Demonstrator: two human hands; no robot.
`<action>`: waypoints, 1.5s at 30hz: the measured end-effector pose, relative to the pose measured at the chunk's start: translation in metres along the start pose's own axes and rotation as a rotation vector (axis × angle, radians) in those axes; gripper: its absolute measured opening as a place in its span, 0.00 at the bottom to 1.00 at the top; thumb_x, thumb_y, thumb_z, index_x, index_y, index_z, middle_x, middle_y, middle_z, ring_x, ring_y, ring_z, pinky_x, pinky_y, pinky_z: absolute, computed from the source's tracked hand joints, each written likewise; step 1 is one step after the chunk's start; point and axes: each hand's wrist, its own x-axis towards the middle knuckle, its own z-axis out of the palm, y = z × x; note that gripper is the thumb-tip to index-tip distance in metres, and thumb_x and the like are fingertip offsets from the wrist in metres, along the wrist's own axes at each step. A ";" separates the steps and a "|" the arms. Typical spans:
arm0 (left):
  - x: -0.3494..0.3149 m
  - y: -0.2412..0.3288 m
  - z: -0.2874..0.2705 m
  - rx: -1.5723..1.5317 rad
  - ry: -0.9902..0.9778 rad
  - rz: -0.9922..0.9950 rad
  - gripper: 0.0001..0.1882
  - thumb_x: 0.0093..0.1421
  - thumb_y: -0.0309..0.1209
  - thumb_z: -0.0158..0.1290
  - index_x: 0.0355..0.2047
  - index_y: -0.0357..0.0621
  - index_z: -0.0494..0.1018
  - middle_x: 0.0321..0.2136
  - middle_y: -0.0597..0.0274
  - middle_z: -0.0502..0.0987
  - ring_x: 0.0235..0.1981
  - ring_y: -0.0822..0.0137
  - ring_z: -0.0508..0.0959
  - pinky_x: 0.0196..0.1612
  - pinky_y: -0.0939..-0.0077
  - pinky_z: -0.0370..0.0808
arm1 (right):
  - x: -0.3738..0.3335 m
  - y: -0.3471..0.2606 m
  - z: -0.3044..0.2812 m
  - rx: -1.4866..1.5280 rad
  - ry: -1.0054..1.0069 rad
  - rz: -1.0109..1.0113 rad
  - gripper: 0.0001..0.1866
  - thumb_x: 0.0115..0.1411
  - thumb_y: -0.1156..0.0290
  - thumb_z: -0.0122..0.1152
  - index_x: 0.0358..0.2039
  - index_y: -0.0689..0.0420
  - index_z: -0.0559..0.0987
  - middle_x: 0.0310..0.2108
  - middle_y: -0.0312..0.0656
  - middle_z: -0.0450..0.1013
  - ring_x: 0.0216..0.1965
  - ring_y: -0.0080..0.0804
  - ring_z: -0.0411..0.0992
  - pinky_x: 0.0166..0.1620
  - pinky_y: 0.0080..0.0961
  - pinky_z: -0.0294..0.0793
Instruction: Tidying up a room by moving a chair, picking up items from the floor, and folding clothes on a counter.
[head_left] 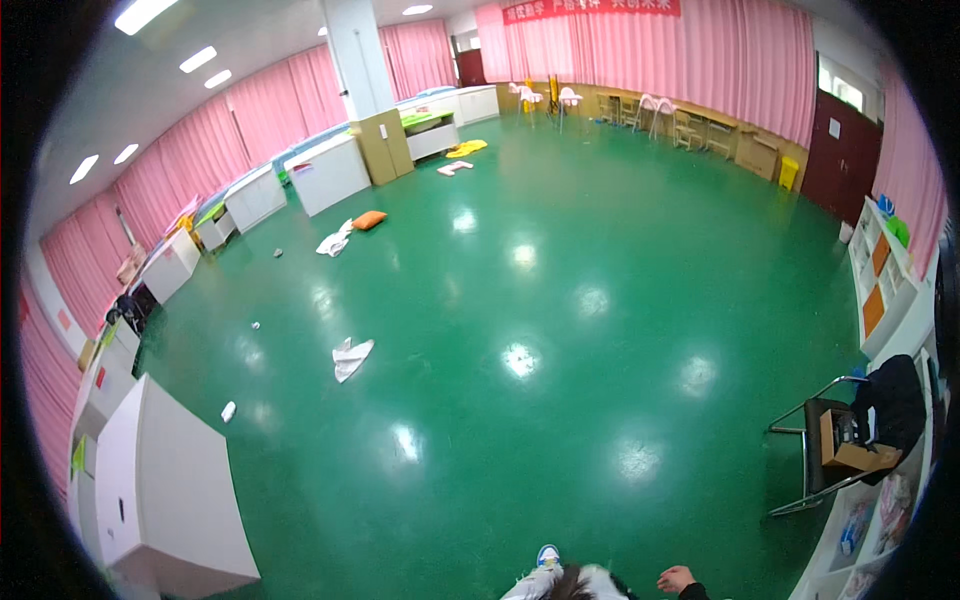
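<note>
Right hand (676,579) at lower edge, loosely curled, grip empty; left hand out of view. Nearest item, a crumpled white cloth (350,357), lies well apart on the glossy green floor (560,300). Risk, judged: slipping on the scattered litter or shiny floor.

The green floor (560,300) lies open across the centre of the room. Obstacles on it: a white cloth (350,357) left of centre, another white cloth (335,241) and an orange cushion (369,220) farther back. A white cabinet (165,490) blocks the near left; a metal chair (825,440) carrying a cardboard box (850,445) stands just beside the right-hand shelving (885,290)
</note>
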 end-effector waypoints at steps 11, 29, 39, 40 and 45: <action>0.386 0.175 -0.126 -0.745 -0.037 -0.271 0.10 0.55 0.31 0.46 0.36 0.43 0.70 0.22 0.63 0.72 0.23 0.71 0.71 0.24 0.76 0.69 | 0.190 -0.224 0.031 -0.030 -0.049 0.086 0.06 0.49 0.77 0.50 0.23 0.65 0.74 0.22 0.49 0.73 0.19 0.37 0.73 0.21 0.32 0.72; 0.745 0.202 -0.246 -0.628 0.081 -0.456 0.05 0.53 0.28 0.46 0.29 0.46 0.71 0.23 0.59 0.71 0.22 0.65 0.70 0.26 0.70 0.70 | 0.531 -0.947 0.269 -0.280 -0.118 -0.489 0.07 0.49 0.75 0.49 0.26 0.63 0.74 0.21 0.43 0.74 0.21 0.31 0.73 0.26 0.25 0.72; 1.084 0.304 -0.452 -0.934 0.112 -0.640 0.08 0.53 0.27 0.46 0.34 0.45 0.70 0.21 0.60 0.73 0.21 0.66 0.72 0.25 0.73 0.70 | 0.610 -1.097 0.344 -0.346 -0.086 -0.019 0.08 0.48 0.68 0.53 0.22 0.61 0.74 0.18 0.43 0.72 0.21 0.33 0.72 0.24 0.28 0.71; 1.118 0.302 -0.469 -0.943 0.181 -0.601 0.08 0.52 0.26 0.46 0.34 0.44 0.70 0.23 0.60 0.74 0.22 0.66 0.72 0.25 0.73 0.70 | 0.647 -1.094 0.348 -0.277 -0.076 0.070 0.09 0.48 0.67 0.53 0.24 0.61 0.75 0.21 0.43 0.73 0.21 0.33 0.73 0.26 0.27 0.72; 1.276 0.291 -0.560 -0.925 0.230 -0.516 0.11 0.53 0.27 0.45 0.38 0.41 0.68 0.27 0.57 0.75 0.25 0.65 0.74 0.25 0.75 0.70 | 0.684 -1.220 0.421 -1.578 -0.169 -0.535 0.14 0.43 0.56 0.58 0.23 0.53 0.77 0.27 0.48 0.73 0.29 0.45 0.70 0.35 0.44 0.68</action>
